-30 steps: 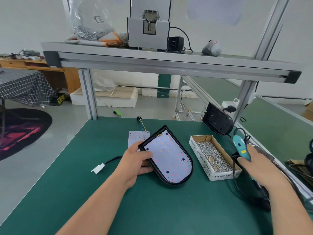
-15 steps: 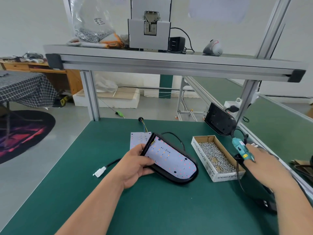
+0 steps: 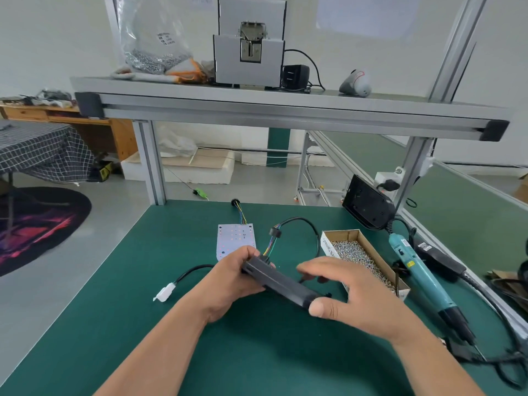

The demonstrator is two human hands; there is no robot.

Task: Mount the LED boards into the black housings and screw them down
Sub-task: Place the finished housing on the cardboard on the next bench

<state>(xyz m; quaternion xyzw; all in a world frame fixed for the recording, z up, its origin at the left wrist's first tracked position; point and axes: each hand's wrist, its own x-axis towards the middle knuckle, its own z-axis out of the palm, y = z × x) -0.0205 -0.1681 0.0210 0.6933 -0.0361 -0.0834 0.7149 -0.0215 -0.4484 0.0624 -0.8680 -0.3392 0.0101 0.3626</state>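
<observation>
Both hands hold the black housing point(image 3: 280, 281) edge-on above the green counter point(image 3: 143, 281), just left of the cardboard box of screws point(image 3: 328, 247). The left hand point(image 3: 228, 284) grips the end farther from the box, its fingers point(image 3: 248, 252) curled over the top edge. The right hand point(image 3: 357, 292) pinches the nearer end, thumb point(image 3: 318, 307) against the housing and fingers reaching across the far side. Coloured wires point(image 3: 270, 247) rise from the housing. A bare LED board point(image 3: 235, 238) lies left of the box, and an electric screwdriver point(image 3: 420, 278) lies to its right.
</observation>
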